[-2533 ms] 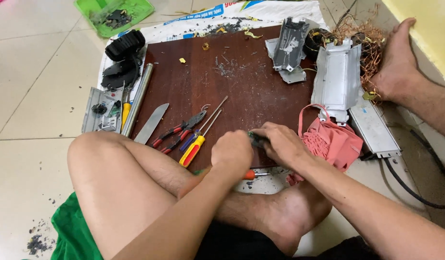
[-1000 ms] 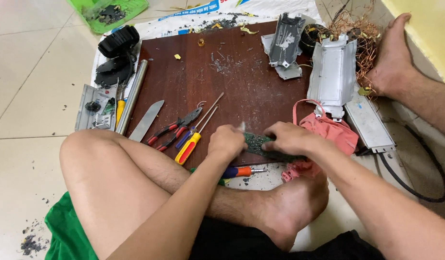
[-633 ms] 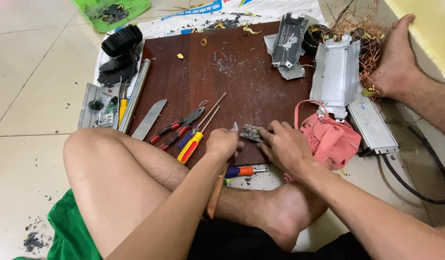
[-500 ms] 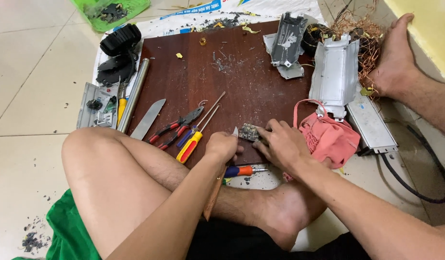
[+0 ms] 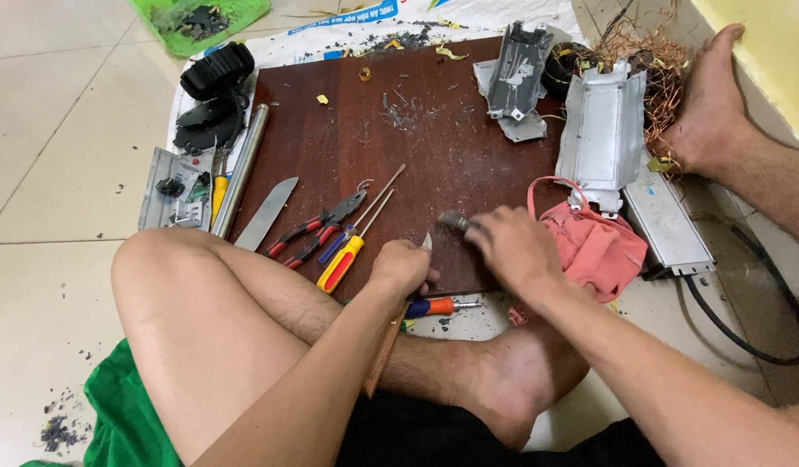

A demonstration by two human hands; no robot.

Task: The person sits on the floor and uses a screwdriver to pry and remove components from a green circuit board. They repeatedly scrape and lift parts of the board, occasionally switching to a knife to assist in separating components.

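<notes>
Head view, 2 hands (image 5: 399,266) (image 5: 514,246), 3 screwdrivers (image 5: 341,263)

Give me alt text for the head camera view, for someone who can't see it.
A person sitting cross-legged on the floor grips a small dark part in the right hand and a blade in the left hand, over a brown board with pliers and screwdrivers.

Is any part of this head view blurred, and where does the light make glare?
Head view: the right hand and the small grey part it holds are smeared by motion; the left hand is sharper; soft glare lies on the knee and the pale floor tiles; the shadows are faint.
</notes>
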